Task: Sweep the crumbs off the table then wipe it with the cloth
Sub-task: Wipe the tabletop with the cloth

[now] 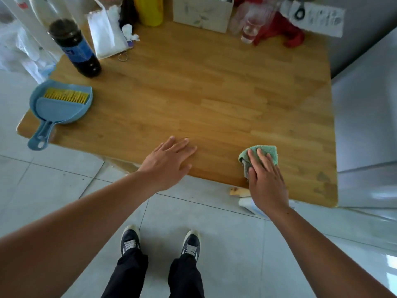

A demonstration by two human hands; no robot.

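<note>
Wooden table (214, 93): R hand (266, 179) pressed flat on green cloth (269, 152), near edge; L hand (169, 160) flat, empty; tabletop stretches ahead.

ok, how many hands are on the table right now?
2. The left hand lies flat on the bare wood of the table near its front edge; the right hand presses on the green cloth to its right, by the same edge. Neither is hidden.

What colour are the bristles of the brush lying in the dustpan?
Yellow. The brush bristles show clearly against the blue dustpan in the head view.
</note>
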